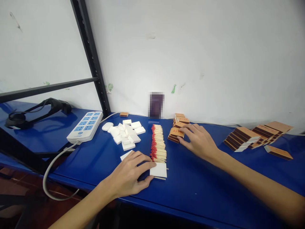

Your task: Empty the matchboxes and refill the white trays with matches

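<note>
White box (159, 169), pinched in the left hand (133, 170), at the near end of the match row (159, 143). Which step?

Steadying that, looks like, while touching orange-topped matchboxes (176, 132) with the right hand (199, 140); can't tell if gripping. Next, probably calls for a light pinch.

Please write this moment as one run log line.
left hand: pinching white piece | right hand: touching orange matchboxes | row of matches: between the hands
</note>
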`<state>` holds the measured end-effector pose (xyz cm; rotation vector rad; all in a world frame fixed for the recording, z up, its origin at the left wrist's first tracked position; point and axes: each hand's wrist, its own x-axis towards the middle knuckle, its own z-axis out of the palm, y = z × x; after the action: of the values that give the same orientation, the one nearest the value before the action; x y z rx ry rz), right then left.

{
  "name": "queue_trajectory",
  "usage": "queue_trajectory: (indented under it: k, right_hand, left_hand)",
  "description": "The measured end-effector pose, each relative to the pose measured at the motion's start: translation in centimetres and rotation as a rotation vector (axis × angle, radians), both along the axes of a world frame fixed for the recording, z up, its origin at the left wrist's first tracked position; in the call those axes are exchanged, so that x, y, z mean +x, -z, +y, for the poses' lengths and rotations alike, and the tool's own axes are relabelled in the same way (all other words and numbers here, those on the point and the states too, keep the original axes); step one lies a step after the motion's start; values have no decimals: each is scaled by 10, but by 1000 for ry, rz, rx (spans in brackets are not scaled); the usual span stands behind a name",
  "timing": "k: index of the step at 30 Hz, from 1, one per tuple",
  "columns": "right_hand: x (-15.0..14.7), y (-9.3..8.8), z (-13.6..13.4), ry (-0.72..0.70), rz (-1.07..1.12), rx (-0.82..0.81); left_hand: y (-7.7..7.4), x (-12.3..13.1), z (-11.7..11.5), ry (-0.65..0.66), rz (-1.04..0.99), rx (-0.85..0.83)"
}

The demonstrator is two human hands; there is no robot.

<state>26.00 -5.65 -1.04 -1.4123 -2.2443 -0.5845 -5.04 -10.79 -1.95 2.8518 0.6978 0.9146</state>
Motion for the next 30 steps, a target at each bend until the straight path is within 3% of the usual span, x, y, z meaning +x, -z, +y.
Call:
queue_trajectory:
  k: [3,7,10,13,17,24,27,30]
  right_hand:
    - [1,1,5,-9,-114,49]
    - [21,-13,-13,73,-80,203]
    - [52,-31,-30,230,-154,263]
    - [89,-41,-44,476,-279,251]
    - [119,-34,-54,624,-376,106]
    - [129,-17,-48,575,-288,160]
    - [132,-16,-45,558,-303,215]
    - [135,-19,-46,525,-285,239]
  left_hand:
    - [-1,0,0,-32,-19,-44]
    - [-2,-1,1,-68,-52,-93]
    - [-3,-2,2,-89,-99,-104]
    - [-6,-5,5,-141,-134,-47]
    - [-6,-20,11,-285,-63,115]
    - [-11,-50,16,-526,51,239]
    - [-6,-45,-7,-452,-84,321]
    - [33,-29,-50,-47,-147,301]
